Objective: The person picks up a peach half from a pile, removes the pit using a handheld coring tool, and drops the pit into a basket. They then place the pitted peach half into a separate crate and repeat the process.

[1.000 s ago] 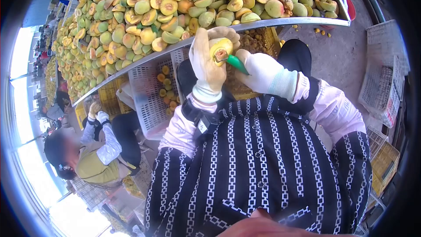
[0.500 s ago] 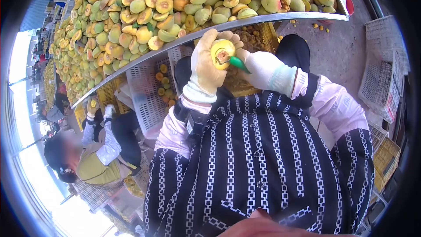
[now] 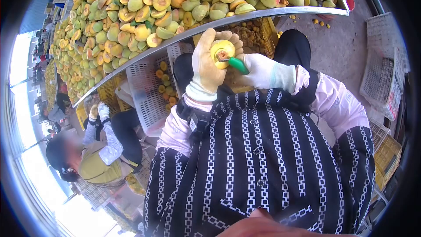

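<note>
My left hand (image 3: 206, 68), in a tan-palmed work glove, is closed around a yellow peach half (image 3: 222, 47) with its cut face up. A brown pit area shows at the centre of the flesh. In my gloved right hand (image 3: 262, 72) is a green-handled pitting tool (image 3: 238, 65), gripped near its front. Its thin metal end touches the peach around the pit; how deep it sits is hidden. Both hands are close together, just below the table's metal rim (image 3: 210, 27).
Halved peaches (image 3: 136, 22) are heaped on the table. Beneath it, a yellow crate (image 3: 269, 35) holds brownish pieces (image 3: 250, 37), and a white crate (image 3: 142, 94) holds peach halves (image 3: 165, 88). A co-worker (image 3: 98, 158) sits at left. More crates (image 3: 381, 85) stand at right.
My right hand and the green handle have shifted slightly downward, and the metal end has moved at the pit. My left hand still holds the peach half. The co-worker's hands have come together.
</note>
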A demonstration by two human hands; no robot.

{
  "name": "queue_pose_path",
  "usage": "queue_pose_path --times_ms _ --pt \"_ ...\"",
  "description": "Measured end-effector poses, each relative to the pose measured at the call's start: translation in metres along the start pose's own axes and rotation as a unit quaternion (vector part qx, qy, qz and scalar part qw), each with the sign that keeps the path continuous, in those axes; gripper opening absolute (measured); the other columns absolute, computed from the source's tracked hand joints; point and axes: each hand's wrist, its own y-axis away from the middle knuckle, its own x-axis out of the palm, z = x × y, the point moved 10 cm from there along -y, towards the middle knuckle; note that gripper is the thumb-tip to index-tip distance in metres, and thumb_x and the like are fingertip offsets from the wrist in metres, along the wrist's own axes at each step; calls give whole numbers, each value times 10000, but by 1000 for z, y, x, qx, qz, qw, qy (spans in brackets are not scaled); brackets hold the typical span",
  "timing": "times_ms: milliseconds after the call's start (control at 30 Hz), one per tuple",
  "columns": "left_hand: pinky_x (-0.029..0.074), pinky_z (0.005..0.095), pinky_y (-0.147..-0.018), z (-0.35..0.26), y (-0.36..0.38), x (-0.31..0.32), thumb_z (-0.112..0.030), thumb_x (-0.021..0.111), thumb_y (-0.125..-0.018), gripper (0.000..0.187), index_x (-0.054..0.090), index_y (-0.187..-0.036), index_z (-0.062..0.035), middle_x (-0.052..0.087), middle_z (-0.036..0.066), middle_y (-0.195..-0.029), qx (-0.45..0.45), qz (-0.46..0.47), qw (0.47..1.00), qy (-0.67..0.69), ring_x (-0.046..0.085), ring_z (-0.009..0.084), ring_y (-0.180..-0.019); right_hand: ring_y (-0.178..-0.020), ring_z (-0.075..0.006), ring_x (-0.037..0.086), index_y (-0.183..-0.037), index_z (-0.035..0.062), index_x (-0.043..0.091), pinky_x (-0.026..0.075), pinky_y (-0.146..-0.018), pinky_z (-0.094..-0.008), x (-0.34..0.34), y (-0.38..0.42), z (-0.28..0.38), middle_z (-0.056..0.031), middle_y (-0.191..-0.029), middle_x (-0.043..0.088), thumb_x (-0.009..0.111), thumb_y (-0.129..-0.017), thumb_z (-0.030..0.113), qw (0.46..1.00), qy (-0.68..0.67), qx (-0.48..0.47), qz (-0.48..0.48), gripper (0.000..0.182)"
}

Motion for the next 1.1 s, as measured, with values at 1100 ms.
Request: queue_pose_path --times_ms 1100 --pt "573 426 -780 -11 -11 -6 -363 455 -999 418 536 -1129 26 637 208 -1022 125 -9 981 -150 664 317 -874 -387 -114 500 -707 23 567 407 -370 -230 19 -12 6 -21 -519 501 585 -859 178 934 -286 -62 204 218"
